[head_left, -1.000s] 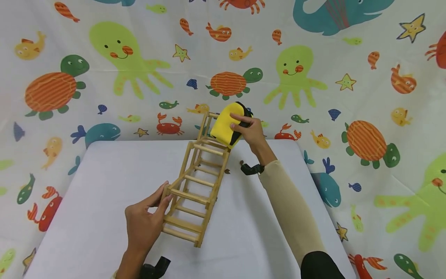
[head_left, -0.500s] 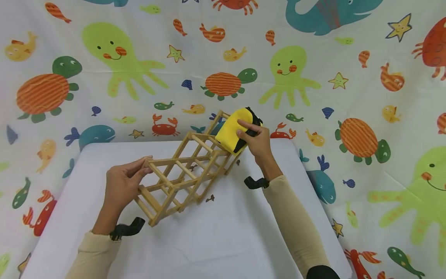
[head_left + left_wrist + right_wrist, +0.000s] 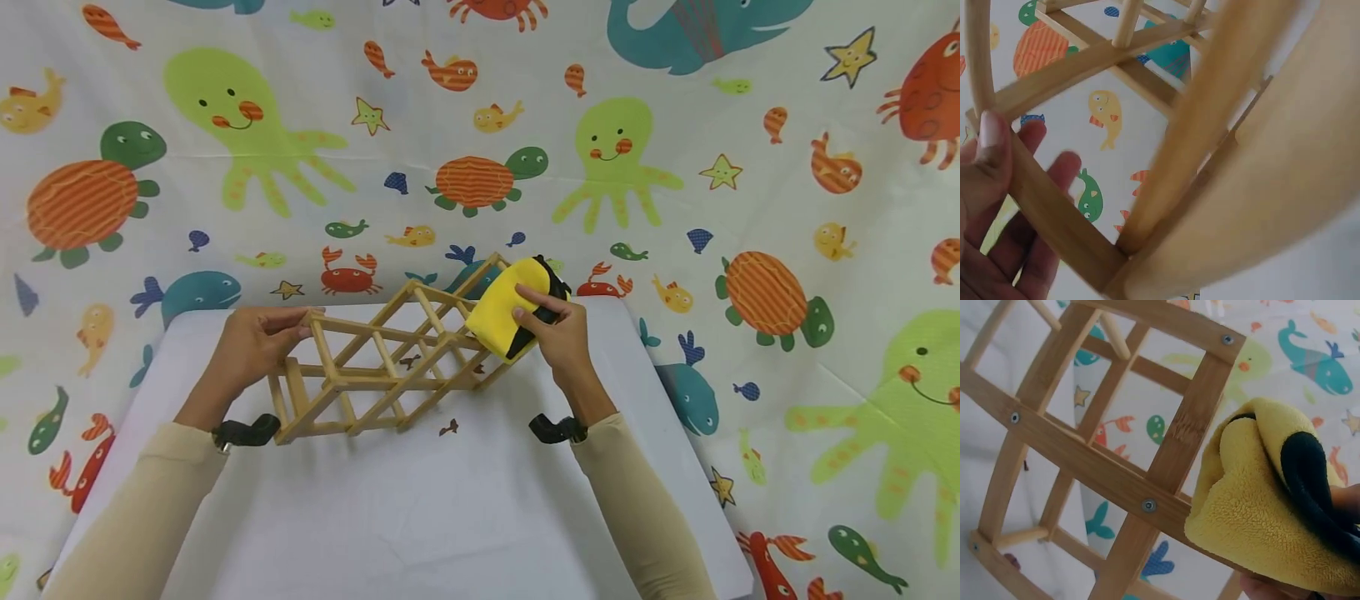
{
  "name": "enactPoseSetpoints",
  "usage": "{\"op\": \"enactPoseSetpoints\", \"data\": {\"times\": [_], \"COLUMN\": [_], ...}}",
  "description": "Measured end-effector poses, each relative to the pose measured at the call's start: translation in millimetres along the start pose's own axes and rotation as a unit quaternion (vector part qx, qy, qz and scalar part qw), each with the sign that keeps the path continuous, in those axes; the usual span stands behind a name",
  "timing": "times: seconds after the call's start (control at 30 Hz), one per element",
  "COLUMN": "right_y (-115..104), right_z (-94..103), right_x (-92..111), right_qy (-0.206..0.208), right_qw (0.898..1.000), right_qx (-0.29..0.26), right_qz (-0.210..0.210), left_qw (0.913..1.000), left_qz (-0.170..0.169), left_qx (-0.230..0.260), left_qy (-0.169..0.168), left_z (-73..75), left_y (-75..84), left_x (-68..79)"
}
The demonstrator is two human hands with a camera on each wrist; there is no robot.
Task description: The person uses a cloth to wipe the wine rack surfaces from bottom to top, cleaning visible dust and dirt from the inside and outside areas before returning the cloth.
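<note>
A slatted wooden rack with round rungs and screwed crossbars is held tilted over the white table, slanting from lower left to upper right. My left hand pinches the corner of its left end; in the left wrist view the thumb presses a flat slat. My right hand grips a folded yellow cloth with black edging at the rack's right end. Seen from the right wrist, the fluffy cloth lies against a crossbar near a screw, and most of the hand is hidden behind it.
Under the rack is a white table, with small brown bits scattered on it. Behind the table hangs a curtain printed with sea animals. Black wrist cameras sit on both wrists.
The rack has swung from upright-slanting to nearly sideways as my left hand moved up and left with its end. The cloth shifted slightly right and down with my right hand.
</note>
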State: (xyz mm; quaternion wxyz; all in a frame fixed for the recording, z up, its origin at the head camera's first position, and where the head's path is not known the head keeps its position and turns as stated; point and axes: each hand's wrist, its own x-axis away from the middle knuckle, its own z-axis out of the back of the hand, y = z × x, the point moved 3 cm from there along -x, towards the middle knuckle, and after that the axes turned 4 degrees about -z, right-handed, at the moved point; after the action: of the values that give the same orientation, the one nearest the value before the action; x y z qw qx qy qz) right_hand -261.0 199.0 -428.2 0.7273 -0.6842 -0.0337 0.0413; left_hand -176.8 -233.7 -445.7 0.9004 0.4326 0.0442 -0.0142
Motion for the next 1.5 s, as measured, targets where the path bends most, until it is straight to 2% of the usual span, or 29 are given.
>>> {"op": "enactPoseSetpoints", "data": {"times": [0.17,0.27,0.33,0.4,0.5,0.63,0.73,0.83,0.97,1.13,1.27,1.4,1.5], "right_y": [-4.4,-7.7,-10.4,-13.3,-14.9,-7.4,-0.2,4.9,7.4,6.8,8.1,9.5,9.8], "right_z": [-2.5,1.2,7.2,15.0,28.9,44.3,50.2,51.5,48.3,39.1,30.8,24.2,21.3], "right_x": [12.9,16.9,18.1,17.7,13.5,3.0,-2.9,-5.3,-2.7,4.3,11.3,18.4,21.2], "right_qy": [-0.008,-0.019,-0.023,-0.021,-0.015,-0.021,-0.028,-0.033,-0.037,-0.044,-0.047,-0.041,-0.031], "right_qw": [1.0,0.999,0.999,0.998,0.997,0.996,0.996,0.997,0.997,0.997,0.997,0.997,0.998], "right_qx": [0.005,0.024,0.041,0.053,0.073,0.085,0.08,0.071,0.061,0.066,0.065,0.058,0.057], "right_qz": [-0.013,-0.012,-0.008,-0.001,0.009,0.015,0.015,0.011,0.0,-0.001,0.005,0.015,0.02], "left_qw": [0.9991,0.9975,0.9964,0.9947,0.9908,0.9826,0.9813,0.9793,0.9717,0.9652,0.9654,0.9684,0.9715], "left_qz": [0.002,-0.005,-0.001,0.01,0.049,0.102,0.102,0.081,0.064,0.057,0.067,0.083,0.093], "left_qx": [-0.043,-0.07,-0.085,-0.102,-0.124,-0.147,-0.125,-0.089,-0.08,-0.076,-0.069,-0.072,-0.073], "left_qy": [-0.007,-0.002,0.005,0.015,0.024,0.049,0.105,0.163,0.213,0.244,0.242,0.224,0.205], "left_z": [7.8,11.8,13.7,15.3,13.8,-2.7,-22.3,-37.8,-44.7,-37.5,-28.1,-19.4,-16.4], "left_y": [-0.6,0.2,1.1,1.6,1.4,-4.1,-7.1,-6.7,-8.0,-18.1,-33.2,-45.0,-49.1], "left_x": [-8.8,-5.7,1.9,14.9,43.2,86.5,110.1,121.8,122.2,108.2,89.7,70.8,61.9]}}
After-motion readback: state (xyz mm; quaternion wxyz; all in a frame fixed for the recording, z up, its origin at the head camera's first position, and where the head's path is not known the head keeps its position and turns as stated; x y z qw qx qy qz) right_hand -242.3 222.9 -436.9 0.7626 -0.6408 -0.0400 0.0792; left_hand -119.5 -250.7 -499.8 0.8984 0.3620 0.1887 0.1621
